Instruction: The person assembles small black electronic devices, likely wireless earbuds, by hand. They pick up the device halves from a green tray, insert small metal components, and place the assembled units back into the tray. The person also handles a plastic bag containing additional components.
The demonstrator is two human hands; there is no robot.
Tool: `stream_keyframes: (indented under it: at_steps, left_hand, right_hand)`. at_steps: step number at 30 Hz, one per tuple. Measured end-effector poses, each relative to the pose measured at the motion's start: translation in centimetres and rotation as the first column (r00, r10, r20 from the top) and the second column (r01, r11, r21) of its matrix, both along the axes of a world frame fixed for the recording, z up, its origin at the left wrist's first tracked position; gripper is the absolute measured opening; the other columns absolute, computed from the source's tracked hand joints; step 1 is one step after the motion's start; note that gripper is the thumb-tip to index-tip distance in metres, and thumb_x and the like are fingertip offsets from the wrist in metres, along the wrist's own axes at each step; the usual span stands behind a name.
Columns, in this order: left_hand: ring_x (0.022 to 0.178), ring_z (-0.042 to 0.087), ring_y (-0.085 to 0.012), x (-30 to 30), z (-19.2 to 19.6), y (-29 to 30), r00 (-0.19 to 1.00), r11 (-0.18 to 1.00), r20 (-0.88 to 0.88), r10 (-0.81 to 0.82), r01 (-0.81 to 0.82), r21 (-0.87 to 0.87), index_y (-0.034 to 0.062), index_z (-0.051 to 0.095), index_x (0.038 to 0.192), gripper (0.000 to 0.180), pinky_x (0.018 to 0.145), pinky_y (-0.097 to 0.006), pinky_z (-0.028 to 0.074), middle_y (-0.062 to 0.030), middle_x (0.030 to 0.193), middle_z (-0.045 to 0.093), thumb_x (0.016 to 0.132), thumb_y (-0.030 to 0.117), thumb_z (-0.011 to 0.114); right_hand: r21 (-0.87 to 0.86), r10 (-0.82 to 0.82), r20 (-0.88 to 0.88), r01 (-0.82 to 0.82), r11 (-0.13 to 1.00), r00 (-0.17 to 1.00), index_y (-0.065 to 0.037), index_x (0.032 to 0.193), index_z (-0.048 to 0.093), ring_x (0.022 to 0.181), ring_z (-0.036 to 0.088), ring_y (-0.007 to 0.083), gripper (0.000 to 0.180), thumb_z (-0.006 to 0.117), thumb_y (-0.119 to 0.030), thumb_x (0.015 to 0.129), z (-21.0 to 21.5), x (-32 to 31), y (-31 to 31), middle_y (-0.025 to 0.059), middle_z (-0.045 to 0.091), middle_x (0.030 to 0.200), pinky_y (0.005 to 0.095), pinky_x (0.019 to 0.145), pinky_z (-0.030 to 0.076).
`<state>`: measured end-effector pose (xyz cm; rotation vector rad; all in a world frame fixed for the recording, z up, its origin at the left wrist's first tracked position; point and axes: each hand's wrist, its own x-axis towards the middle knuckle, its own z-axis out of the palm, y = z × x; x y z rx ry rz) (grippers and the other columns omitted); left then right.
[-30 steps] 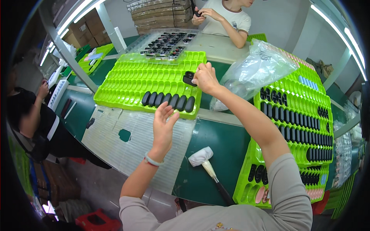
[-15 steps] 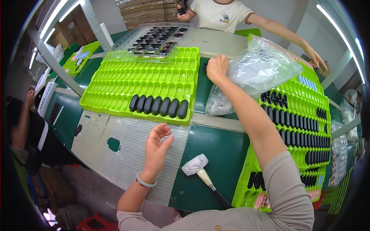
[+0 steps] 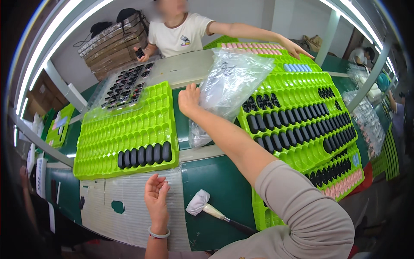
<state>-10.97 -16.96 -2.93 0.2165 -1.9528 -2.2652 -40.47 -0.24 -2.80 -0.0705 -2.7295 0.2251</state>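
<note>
From where I operate, I can't read any words or numbers for certain. On the clear plastic bag (image 3: 239,80) I see dark handwritten strokes near the upper end, broken up for me by creases and glare. The white T-shirt (image 3: 174,36) at the back carries a small dark chest print; whether it includes lettering, I can't tell. At far left, a brown box (image 3: 38,98) bears a pale patch like a label, too blurred for me.
</note>
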Motion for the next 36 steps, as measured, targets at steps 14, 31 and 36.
stream_keyframes:
  at_steps: [14,31,36]
  left_hand:
    - [0.09,0.054,-0.0177,0.5,0.1,0.4,0.995,0.973,-0.072,-0.076,0.058,-0.221,-0.0036,0.049,0.118,0.034,0.081,-0.031,0.047,-0.01,0.102,0.055,0.087,0.006,0.059]
    - [0.093,0.057,-0.0254,1.6,11.9,22.5,0.483,0.469,-0.389,-0.784,0.05,-0.882,0.0024,0.059,0.1,0.031,0.08,-0.035,0.045,-0.012,0.098,0.058,0.07,0.0,0.068]
    - [0.1,0.051,-0.0296,3.4,12.9,52.6,-0.393,0.181,-0.153,-0.907,-0.035,-0.983,0.0057,0.062,0.091,0.028,0.083,-0.039,0.046,-0.0106,0.106,0.056,0.071,0.024,0.072]
  right_hand:
    - [-0.058,0.414,-0.419,-0.479,0.876,0.808,-0.003,0.073,0.065,0.099,0.049,0.0306,0.015,0.058,-0.014,0.066,1.2,2.4,-5.6,0.0146,0.054,0.093,0.0396,0.076,0.041]
    - [0.031,-0.592,0.151,0.595,0.803,0.792,-0.002,0.095,0.063,0.092,0.059,0.0349,0.03,0.068,-0.024,0.075,5.1,51.2,61.3,0.0187,0.062,0.094,0.0424,0.081,0.047]
    - [-0.273,-0.64,-0.018,0.612,0.742,0.768,0.002,0.093,0.064,0.093,0.059,0.0347,0.026,0.068,-0.016,0.075,-0.5,59.3,67.6,0.0188,0.061,0.096,0.0408,0.082,0.047]
